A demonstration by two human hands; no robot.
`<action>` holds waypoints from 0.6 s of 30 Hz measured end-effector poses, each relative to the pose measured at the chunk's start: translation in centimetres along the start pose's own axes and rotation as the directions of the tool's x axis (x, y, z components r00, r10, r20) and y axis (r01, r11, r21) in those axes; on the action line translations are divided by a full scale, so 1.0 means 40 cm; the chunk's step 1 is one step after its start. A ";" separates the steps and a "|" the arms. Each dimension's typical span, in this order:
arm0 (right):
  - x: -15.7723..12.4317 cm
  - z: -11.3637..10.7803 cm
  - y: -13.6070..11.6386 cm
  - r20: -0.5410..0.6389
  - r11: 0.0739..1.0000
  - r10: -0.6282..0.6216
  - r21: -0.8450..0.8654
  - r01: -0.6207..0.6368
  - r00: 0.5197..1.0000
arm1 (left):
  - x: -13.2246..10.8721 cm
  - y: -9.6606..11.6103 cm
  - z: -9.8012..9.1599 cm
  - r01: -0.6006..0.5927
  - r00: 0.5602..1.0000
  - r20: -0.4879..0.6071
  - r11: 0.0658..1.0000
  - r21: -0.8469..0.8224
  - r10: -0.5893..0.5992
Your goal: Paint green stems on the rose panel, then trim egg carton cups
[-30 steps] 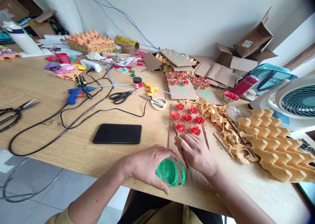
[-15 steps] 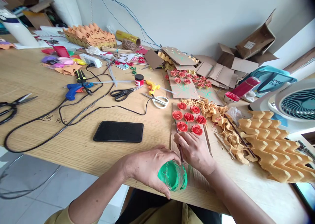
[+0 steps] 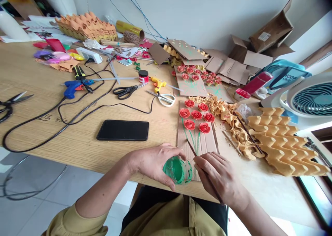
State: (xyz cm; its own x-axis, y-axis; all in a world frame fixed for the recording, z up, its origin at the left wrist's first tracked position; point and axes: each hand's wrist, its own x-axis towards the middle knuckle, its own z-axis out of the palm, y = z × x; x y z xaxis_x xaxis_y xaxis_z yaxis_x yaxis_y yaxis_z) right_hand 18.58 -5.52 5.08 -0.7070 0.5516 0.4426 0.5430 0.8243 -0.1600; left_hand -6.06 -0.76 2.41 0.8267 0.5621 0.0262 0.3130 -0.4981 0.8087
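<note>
My left hand [image 3: 158, 165] is closed around a clear jar of green paint [image 3: 178, 170], tilted so that its mouth shows. My right hand [image 3: 220, 175] grips a thin dark paintbrush [image 3: 192, 148], its tip over a cardboard sheet [image 3: 207, 142]. Several red paper roses [image 3: 196, 115] sit on the upper part of that sheet. Below them run green painted lines [image 3: 195, 139], some reaching up to the roses. My right hand covers part of the sheet's lower end.
A black phone [image 3: 123, 130] lies left of the sheet. Beyond it are white-handled scissors [image 3: 166, 99], black scissors [image 3: 127, 91] and a yellow glue gun [image 3: 158, 84]. Egg-carton scraps [image 3: 233, 132] and an egg tray [image 3: 282, 142] lie to the right, near a fan [image 3: 313, 101].
My right hand has drawn back toward me and right with the brush, uncovering green lines on the cardboard. The jar stays in my left hand. The view has shifted slightly.
</note>
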 end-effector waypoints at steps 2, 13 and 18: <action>-0.022 -0.027 -0.025 -0.017 0.999 0.019 0.036 -0.018 1.000 | -0.001 0.001 -0.003 0.017 1.000 0.001 1.000 0.020 -0.017; -0.096 -0.116 -0.113 -0.033 0.982 0.124 0.149 -0.118 0.992 | 0.011 -0.004 -0.024 0.012 1.000 -0.003 0.995 -0.101 -0.013; -0.138 -0.149 -0.119 -0.135 0.977 0.168 0.155 -0.147 0.976 | 0.018 0.008 -0.024 -0.011 0.994 -0.109 0.996 -0.091 0.002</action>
State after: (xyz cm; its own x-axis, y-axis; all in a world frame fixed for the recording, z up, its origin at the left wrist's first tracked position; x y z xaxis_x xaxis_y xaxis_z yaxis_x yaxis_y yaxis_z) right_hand 22.61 -13.25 8.66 -0.5376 0.6602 0.5246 0.5641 0.7439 -0.3583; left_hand -5.83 0.13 3.25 0.7715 0.6297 0.0911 0.2594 -0.4420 0.8587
